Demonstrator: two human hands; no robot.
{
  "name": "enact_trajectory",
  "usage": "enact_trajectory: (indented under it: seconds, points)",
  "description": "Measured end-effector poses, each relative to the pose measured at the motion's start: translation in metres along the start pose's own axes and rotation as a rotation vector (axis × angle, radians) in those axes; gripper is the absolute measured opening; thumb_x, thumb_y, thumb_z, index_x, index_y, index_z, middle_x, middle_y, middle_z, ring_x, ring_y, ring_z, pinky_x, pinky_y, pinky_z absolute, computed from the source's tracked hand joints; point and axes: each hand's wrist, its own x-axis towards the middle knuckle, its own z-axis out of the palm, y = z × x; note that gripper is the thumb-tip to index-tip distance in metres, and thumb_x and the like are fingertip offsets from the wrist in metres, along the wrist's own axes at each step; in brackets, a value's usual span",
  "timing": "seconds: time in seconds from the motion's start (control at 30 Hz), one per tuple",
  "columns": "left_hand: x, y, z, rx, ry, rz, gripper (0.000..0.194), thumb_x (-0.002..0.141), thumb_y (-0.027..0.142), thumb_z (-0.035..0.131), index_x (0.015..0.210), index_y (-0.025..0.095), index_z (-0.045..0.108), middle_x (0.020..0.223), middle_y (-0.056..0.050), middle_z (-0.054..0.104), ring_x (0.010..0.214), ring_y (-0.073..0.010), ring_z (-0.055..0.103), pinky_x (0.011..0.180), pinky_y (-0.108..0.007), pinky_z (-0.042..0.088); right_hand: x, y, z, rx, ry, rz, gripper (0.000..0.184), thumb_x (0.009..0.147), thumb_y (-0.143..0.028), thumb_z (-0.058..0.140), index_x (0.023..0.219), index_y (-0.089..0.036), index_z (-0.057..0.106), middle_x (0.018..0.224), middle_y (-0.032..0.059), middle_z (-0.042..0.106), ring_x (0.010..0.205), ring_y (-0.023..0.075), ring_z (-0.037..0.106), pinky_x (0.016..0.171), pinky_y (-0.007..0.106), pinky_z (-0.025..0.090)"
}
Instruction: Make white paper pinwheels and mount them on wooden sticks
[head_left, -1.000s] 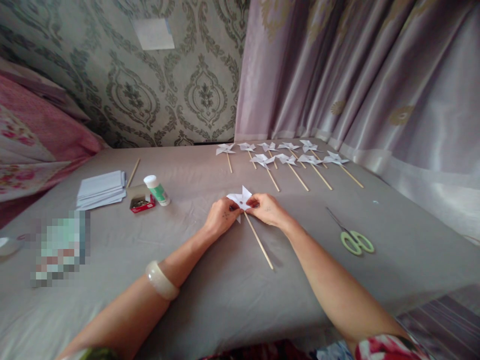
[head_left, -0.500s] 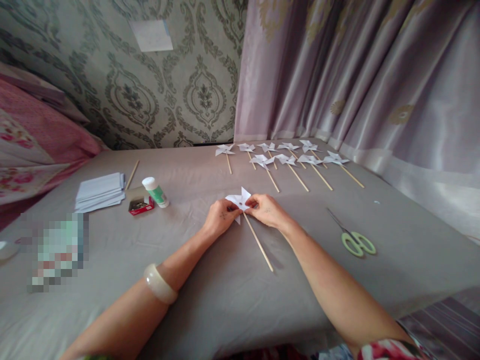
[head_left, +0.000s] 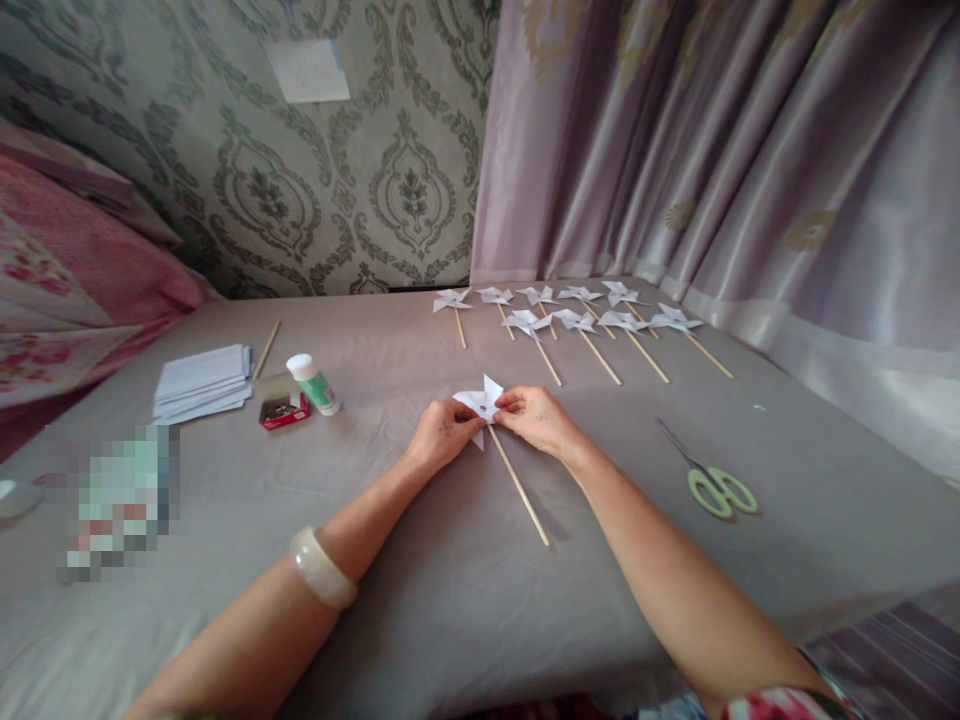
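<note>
A white paper pinwheel on a thin wooden stick is between my two hands at the middle of the table. My left hand pinches its left blades, with the thumb near the hub. On the other side, my right hand grips the right blades between thumb and fingers. A dark pin head shows at the pinwheel's centre. The stick slants down to the right, its lower end free of both hands. My fingers cover part of the blades.
Several finished pinwheels lie in rows at the back right. Green-handled scissors rest on the right. Leftward are a glue stick, a small red box of metal pins, a paper stack and a loose stick.
Both hands stay at the pinwheel in nearly the same pose. My right fingers have shifted slightly on the blades, and the whole view has moved a little.
</note>
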Motion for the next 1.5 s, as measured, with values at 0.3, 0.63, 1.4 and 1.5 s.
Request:
enact_trajectory:
  seconds: [0.3,0.63,1.4,1.5]
  points:
    - [0.0,0.001,0.0,0.022,-0.001,-0.006,0.023,0.075,0.031,0.06,0.076,0.013,0.074,0.07,-0.005,0.07,0.067,-0.0167,0.06,0.056,-0.023,0.04,-0.017,-0.029,0.0,0.246,0.007,0.208,0.011,0.069,-0.005,0.063,0.074,-0.014,0.06,0.053,-0.0072,0.056,0.034,0.0014,0.037,0.034,0.014,0.027]
    - [-0.001,0.004,0.0,0.024,-0.006,-0.017,0.022,0.075,0.029,0.06,0.077,0.013,0.074,0.069,-0.004,0.07,0.068,-0.0172,0.061,0.058,-0.024,0.041,-0.018,-0.03,-0.001,0.36,0.03,0.342,0.013,0.067,-0.007,0.066,0.072,-0.014,0.057,0.038,-0.0112,0.043,0.026,0.001,0.024,0.028,0.015,0.012]
    - [-0.001,0.004,-0.004,-0.086,0.041,-0.069,0.03,0.074,0.038,0.058,0.074,0.012,0.073,0.063,-0.002,0.065,0.06,-0.0142,0.055,0.052,-0.022,0.036,-0.02,-0.03,0.007,0.313,0.073,0.261,0.018,0.067,-0.006,0.067,0.076,-0.016,0.053,0.05,-0.0077,0.057,0.03,0.0018,0.035,0.03,0.014,0.025]
    - [0.002,-0.002,-0.012,-0.166,0.174,-0.127,0.036,0.076,0.043,0.055,0.077,0.011,0.072,0.063,-0.002,0.064,0.056,-0.0125,0.052,0.051,-0.022,0.036,-0.022,-0.031,0.002,0.29,0.045,0.241,0.015,0.07,-0.008,0.065,0.076,-0.016,0.053,0.054,-0.006,0.06,0.029,0.0014,0.036,0.029,0.014,0.025]
